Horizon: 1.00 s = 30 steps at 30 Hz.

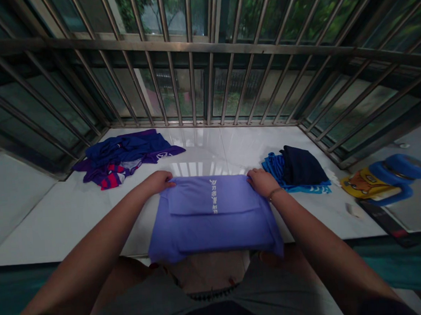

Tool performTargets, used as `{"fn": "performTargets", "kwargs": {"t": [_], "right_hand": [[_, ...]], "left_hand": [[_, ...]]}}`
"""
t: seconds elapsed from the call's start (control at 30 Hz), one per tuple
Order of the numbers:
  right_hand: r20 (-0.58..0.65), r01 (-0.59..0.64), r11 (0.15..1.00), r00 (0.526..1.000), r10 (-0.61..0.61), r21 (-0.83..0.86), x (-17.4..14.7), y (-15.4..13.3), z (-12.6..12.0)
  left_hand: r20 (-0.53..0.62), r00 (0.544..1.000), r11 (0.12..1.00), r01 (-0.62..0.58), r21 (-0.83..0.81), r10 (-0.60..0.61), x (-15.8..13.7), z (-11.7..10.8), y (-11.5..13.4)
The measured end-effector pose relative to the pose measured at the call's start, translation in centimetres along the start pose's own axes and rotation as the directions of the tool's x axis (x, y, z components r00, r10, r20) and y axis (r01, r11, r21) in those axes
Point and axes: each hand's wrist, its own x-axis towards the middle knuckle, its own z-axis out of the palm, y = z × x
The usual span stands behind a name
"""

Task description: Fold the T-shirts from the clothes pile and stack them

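A lavender shirt point(208, 231) with white lettering lies partly folded on the white tiled ledge, its far part turned over toward me. Its near edge hangs over the front of the ledge. My left hand point(159, 182) pinches the far left corner of the fold. At the far right corner, my right hand point(264, 182) is closed on the same shirt, with a bracelet round the wrist. Just right of that hand is a stack of folded dark and bright blue clothes point(304, 166).
A loose heap of navy and purple clothes point(128, 150) with red patches lies on the left of the ledge point(209, 143). Metal window bars point(189, 47) rise along the back. To the right are a blue-lidded jug point(393, 175) in yellow and a dark flat object point(383, 218).
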Motion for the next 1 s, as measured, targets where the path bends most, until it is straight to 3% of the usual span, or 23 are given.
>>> {"fn": "performTargets", "kwargs": {"t": [0.13, 0.23, 0.33, 0.47, 0.53, 0.63, 0.77, 1.0], "right_hand": [[-0.103, -0.097, 0.995, 0.99, 0.098, 0.018, 4.3, 0.1, -1.9], [-0.18, -0.141, 0.989, 0.972, 0.149, 0.055, 4.8, -0.2, -3.6], [-0.192, -0.089, 0.993, 0.976, 0.103, 0.081, 1.2, -1.2, -4.3], [-0.125, 0.065, 0.986, 0.991, -0.046, 0.15, -7.9, -3.5, -2.2], [-0.102, 0.114, 0.973, 0.99, -0.094, 0.203, -12.3, -4.2, -0.4], [-0.14, 0.092, 0.97, 0.988, -0.061, 0.226, -16.6, -4.2, 2.2], [-0.192, 0.061, 0.969, 0.981, -0.015, 0.239, -17.7, -3.3, 3.5], [-0.25, 0.055, 0.973, 0.968, 0.003, 0.225, -17.4, -2.7, 1.7]], "left_hand": [[-0.23, 0.963, 0.989, 0.146, 0.003, -0.141, 2.7, -1.7, 0.7], [-0.379, 0.909, 0.985, 0.165, -0.058, -0.175, 2.3, -2.0, 1.6], [-0.347, 0.938, 0.997, -0.005, -0.08, -0.023, -1.5, -0.6, 1.9], [-0.272, 0.945, 0.966, -0.221, -0.131, 0.18, -9.8, 3.5, 1.1], [-0.276, 0.934, 0.959, -0.262, -0.108, 0.225, -13.4, 5.5, 0.6], [-0.317, 0.912, 0.959, -0.284, -0.028, 0.26, -16.2, 7.2, 0.0], [-0.313, 0.897, 0.949, -0.311, 0.052, 0.311, -16.2, 7.0, -0.1], [-0.334, 0.91, 0.969, -0.241, 0.057, 0.246, -16.4, 4.7, 0.9]]}}
